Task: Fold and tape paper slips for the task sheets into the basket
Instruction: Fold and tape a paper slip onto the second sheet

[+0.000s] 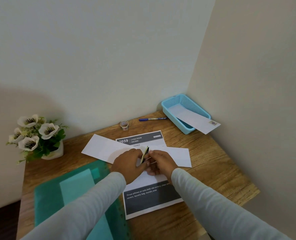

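Now, hands: left hand (126,163) and right hand (159,163) meet mid-desk, fingers curled, both pinching a small strip (145,153), possibly tape; blur hides detail.
Slips: white paper slips (109,149) lie across the task sheet (149,200), beneath the hands.
Basket: blue basket (187,104), far right corner, holds 1 stickered slip (195,118) overhanging its rim.
Wall side: tape roll (124,125), pen (152,119).

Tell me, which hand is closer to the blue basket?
Right. The right hand is down and left of the blue basket, over the papers. The left hand, pinching a small strip, sits just beside it, farther left from the basket.
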Available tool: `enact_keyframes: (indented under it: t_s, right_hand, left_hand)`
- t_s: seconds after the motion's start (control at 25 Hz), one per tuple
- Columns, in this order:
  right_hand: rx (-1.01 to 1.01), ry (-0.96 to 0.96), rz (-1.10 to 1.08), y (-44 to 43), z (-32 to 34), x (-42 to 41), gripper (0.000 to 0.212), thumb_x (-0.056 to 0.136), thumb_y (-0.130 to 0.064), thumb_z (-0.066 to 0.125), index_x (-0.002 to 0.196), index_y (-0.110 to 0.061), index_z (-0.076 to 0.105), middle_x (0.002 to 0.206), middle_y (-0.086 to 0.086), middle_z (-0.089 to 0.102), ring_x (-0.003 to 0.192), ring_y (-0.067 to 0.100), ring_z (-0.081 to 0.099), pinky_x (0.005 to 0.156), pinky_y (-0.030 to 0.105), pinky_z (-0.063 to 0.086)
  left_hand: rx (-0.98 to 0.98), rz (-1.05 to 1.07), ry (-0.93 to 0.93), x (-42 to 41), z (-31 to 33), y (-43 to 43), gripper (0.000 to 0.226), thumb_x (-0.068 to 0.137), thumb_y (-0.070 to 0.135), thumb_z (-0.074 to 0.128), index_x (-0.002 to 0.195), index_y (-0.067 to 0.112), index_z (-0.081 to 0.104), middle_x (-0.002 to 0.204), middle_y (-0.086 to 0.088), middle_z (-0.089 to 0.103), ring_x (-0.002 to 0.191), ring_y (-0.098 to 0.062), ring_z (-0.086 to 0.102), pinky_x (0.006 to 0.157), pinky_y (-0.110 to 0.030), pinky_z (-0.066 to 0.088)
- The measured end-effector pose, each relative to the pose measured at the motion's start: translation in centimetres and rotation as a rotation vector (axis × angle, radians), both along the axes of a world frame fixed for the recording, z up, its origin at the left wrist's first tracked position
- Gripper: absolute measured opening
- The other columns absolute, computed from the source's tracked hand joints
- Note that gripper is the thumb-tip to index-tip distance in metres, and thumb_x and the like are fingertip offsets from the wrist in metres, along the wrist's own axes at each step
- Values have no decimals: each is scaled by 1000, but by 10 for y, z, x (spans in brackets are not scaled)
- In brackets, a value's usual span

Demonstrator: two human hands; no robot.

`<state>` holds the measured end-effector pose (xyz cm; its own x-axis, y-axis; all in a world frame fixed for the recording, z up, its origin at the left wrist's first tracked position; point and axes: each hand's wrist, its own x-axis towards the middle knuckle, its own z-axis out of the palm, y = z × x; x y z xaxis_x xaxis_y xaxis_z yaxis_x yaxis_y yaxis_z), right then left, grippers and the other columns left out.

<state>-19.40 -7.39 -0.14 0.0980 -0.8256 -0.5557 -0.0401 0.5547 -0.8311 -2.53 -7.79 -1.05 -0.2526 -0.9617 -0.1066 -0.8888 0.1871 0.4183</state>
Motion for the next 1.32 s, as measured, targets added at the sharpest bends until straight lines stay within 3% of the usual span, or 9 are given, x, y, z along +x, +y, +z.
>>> enact_keyframes:
  t_s: [0.08,0.16,0.28,0.4,0.48,0.72,0.96,1.12,1.32]
  right_hand:
    - [-93,138,88,-3,-1,-7,22,104,-20,55,104,-6,72,87,7,73,73,20,67,70,38,59]
    - [-268,542,232,-11,-2,-19,12,98,-24,65,107,-20,72,101,-4,71,91,15,66,89,37,59]
    - [-422,1014,477,-24,7,-34,49,92,-42,72,137,-33,55,140,-4,56,130,24,53,111,42,46]
    - [-361,1168,698,-37,11,-38,91,84,-55,76,158,-32,28,163,2,34,147,33,36,120,53,33]
    - [-320,1236,765,-40,8,-37,101,80,-60,77,159,-31,22,163,4,32,149,34,33,121,55,30]
    - [-251,1205,702,-38,14,-37,94,80,-55,80,155,-32,30,159,2,39,143,34,42,118,54,35]
    - [-252,940,396,-28,15,-56,31,102,-26,61,132,-25,58,131,2,65,115,24,63,97,36,52]
    - [-288,932,293,-21,27,-71,32,107,-25,52,138,-19,57,130,4,64,114,23,60,99,33,48]
    - [-325,895,192,-15,32,-78,38,106,-26,53,144,-21,55,127,5,66,115,25,61,102,36,49]
  left_hand:
    - [16,65,34,-2,-3,-4,17,97,46,58,99,30,61,97,7,64,88,-18,60,80,-36,54]
    - [63,138,100,-5,-5,-7,14,97,44,61,95,30,64,91,7,65,83,-17,60,79,-32,54]
    - [160,192,191,-6,-8,-8,10,93,40,68,95,31,64,89,9,64,84,-17,62,81,-32,55]
    - [194,190,203,-8,-12,-6,13,89,37,73,91,32,61,86,12,64,82,-15,63,83,-36,58]
    - [198,202,198,-12,-13,-4,17,89,40,73,86,30,60,84,11,65,80,-14,62,80,-33,56]
    - [191,211,138,-21,-14,0,24,94,48,65,80,28,61,84,9,68,80,-16,63,83,-35,57]
    - [175,245,218,-13,-8,-2,10,93,30,69,89,31,61,87,9,66,84,-18,63,70,-27,47]
    - [173,305,340,-15,-1,-3,18,95,17,69,101,28,57,82,7,64,83,-20,66,77,-31,56]
    - [150,278,289,-20,-2,-7,17,98,15,65,102,31,62,101,5,67,91,-19,63,86,-30,57]
